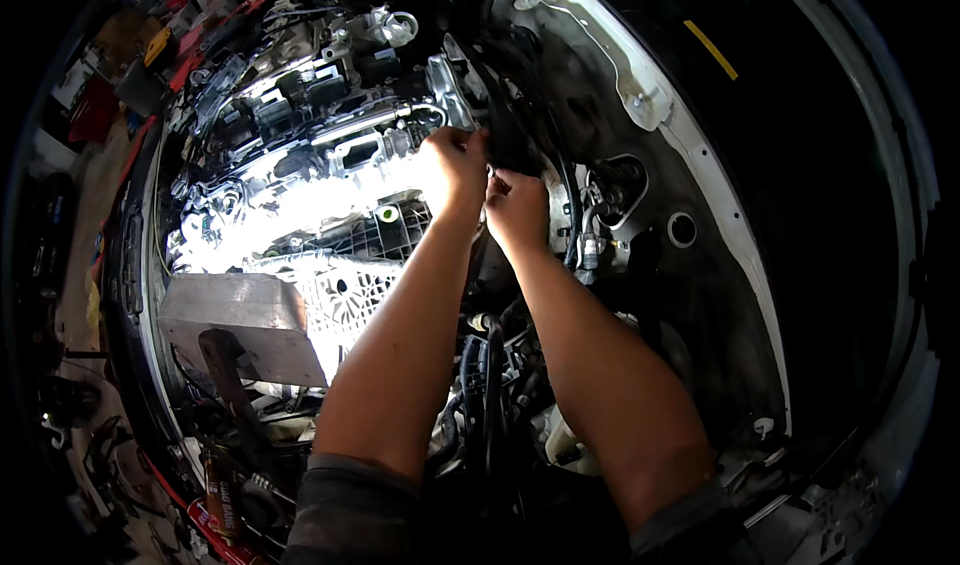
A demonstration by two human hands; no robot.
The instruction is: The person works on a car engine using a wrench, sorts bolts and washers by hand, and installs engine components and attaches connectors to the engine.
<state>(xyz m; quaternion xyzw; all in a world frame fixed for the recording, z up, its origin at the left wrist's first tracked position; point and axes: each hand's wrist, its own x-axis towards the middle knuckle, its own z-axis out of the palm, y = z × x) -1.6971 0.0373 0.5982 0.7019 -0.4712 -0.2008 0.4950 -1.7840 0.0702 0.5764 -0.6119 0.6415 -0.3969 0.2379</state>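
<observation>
Both my arms reach forward into an open engine bay, and my hands meet close together at the right end of the engine (330, 155). My left hand (455, 170) is closed, its fingers curled by the metal housing (447, 80) at the engine's end. Just right of it and slightly nearer, my right hand (518, 205) is closed in a pinch. A small pale bit shows between the two hands, too little of it to name. What the left fingers grip is hidden behind the hand.
A metal box-like block (240, 320) sits at the near left beside a white ribbed cover (350, 290). Black hoses (490, 385) run below my forearms. A pale body edge (720, 195) bounds the bay on the right. At the lower left stands a brown can (222, 495).
</observation>
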